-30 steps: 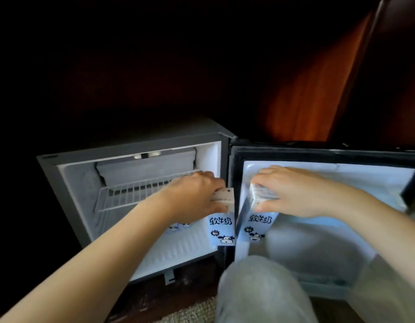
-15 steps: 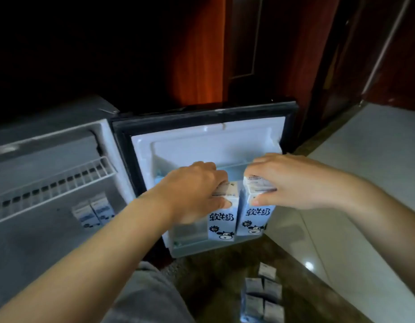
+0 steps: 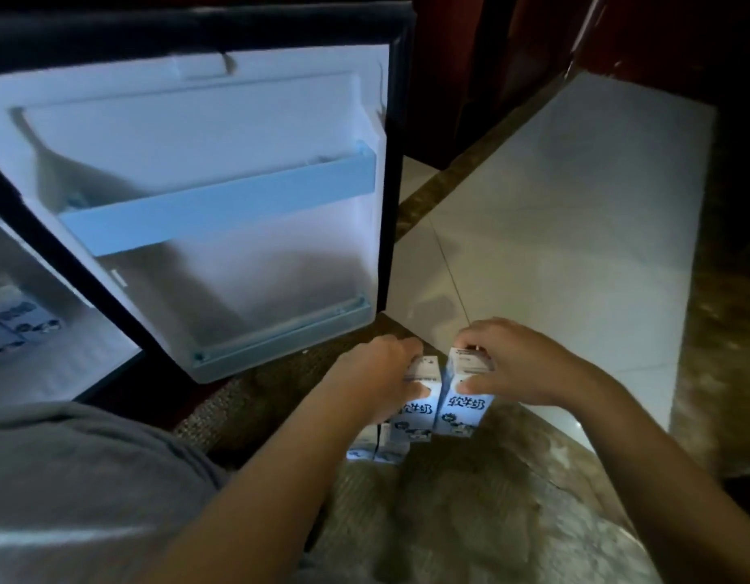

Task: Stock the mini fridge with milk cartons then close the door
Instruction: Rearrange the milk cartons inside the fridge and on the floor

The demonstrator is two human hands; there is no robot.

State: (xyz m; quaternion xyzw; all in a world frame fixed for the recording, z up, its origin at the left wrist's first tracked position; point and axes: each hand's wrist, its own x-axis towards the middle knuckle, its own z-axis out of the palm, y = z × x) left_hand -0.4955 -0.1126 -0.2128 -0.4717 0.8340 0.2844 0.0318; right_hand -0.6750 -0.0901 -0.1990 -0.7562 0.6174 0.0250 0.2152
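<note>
The left hand (image 3: 381, 373) grips the left carton (image 3: 419, 408) by its top, fingers curled over the far edge, thumb on the near face. Just beside it, the right hand (image 3: 516, 364) pinches the right carton (image 3: 466, 408) the same way. These 2 stand upright, side by side; whether they rest on the floor (image 3: 259, 410) I cannot tell. Under the left wrist sit the spare cartons (image 3: 377, 451), their count unclear. Up and left of both hands the door (image 3: 221, 132) stands wide open, with its blue shelf (image 3: 221, 208). Far left of the left hand, inner cartons (image 3: 15, 318) show blurred in the fridge (image 3: 49, 373). Pale tile (image 3: 554, 225) lies beyond the right hand.
</note>
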